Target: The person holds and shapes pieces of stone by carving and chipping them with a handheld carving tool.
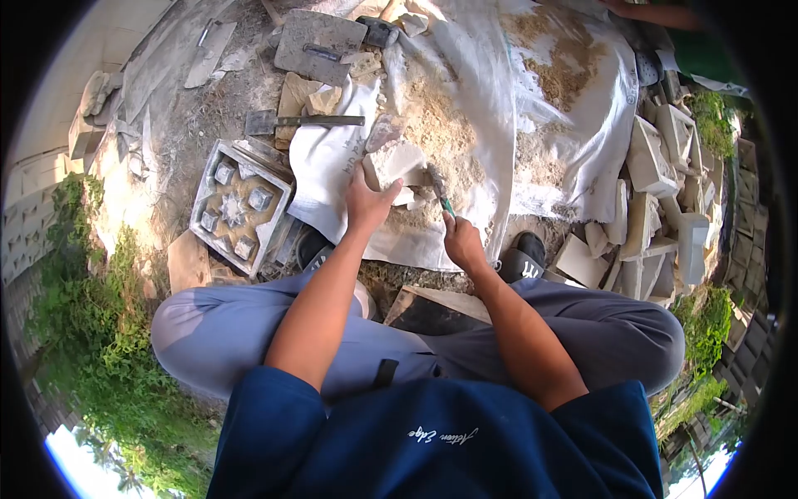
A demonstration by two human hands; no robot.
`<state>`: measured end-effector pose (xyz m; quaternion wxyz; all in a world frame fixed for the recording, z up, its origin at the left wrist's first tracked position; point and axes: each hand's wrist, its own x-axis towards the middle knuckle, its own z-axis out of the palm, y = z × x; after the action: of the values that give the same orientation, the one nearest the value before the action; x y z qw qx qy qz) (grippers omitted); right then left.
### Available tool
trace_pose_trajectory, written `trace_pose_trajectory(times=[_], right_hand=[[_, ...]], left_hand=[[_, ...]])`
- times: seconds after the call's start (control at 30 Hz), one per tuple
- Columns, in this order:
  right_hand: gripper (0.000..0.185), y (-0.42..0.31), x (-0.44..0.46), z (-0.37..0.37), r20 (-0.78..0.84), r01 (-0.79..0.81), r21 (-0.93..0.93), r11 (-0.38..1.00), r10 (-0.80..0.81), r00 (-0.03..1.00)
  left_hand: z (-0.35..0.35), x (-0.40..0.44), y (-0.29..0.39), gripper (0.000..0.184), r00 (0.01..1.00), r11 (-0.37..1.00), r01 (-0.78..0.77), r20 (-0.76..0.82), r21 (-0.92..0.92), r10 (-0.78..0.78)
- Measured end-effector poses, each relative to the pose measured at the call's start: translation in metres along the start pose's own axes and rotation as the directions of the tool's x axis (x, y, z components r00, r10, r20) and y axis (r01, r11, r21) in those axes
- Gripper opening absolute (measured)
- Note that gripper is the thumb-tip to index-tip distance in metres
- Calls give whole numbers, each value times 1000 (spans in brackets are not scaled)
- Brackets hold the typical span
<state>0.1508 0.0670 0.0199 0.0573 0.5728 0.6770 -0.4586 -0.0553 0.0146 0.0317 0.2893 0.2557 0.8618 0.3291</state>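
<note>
My left hand (368,200) grips a pale block of stone (394,163) by its near left side, fingers and thumb wrapped on it. Right of the block, my right hand (463,242) is closed on the green handle of a small tool (440,188), whose dark metal end points up beside the stone. Both are over a dusty white sack (324,170) spread on the ground. A reddish piece of stone (384,131) lies just beyond the block. A hammer (320,121) rests across the sack to the upper left.
A square moulded tile (235,208) sits at the left. Beyond the sack are a trowel-like plate (318,47) and stone chunks (323,101). Cut blocks (648,154) are piled at the right. Another person's arm (657,14) shows at the upper right.
</note>
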Motion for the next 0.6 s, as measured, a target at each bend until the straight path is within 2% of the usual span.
trace_pose_trajectory(times=[0.07, 0.13, 0.17, 0.23, 0.33, 0.4, 0.47, 0.6], right_hand=[[49, 5, 3, 0, 5, 9, 0, 1000, -9, 1000], [52, 9, 7, -1, 25, -1, -32, 999, 2, 1000], [54, 11, 8, 0, -3, 10, -18, 1000, -10, 1000], [54, 15, 11, 1, -32, 24, -32, 999, -25, 999], [54, 10, 6, 5, -54, 24, -25, 999, -26, 998], [55, 2, -1, 9, -64, -3, 0, 1000, 3, 998], [54, -8, -6, 16, -71, 24, 47, 999, -21, 997], [50, -18, -13, 8, -17, 36, 9, 999, -36, 999]], left_hand=[[-3, -1, 5, 96, 1000, 1000, 7, 29, -17, -7], [2, -1, -1, 103, 999, 992, 39, 3, 117, -39], [3, -3, -2, 103, 1000, 993, 27, -12, 116, -26], [4, -6, 3, 107, 998, 955, 51, -37, 292, -42], [4, -6, 5, 107, 998, 974, 64, -17, 219, -62], [8, -8, 1, 108, 999, 967, 45, -31, 252, -38], [11, -7, 1, 111, 996, 952, 90, -25, 293, -87], [12, -17, 0, 102, 996, 924, 90, -37, 372, -82]])
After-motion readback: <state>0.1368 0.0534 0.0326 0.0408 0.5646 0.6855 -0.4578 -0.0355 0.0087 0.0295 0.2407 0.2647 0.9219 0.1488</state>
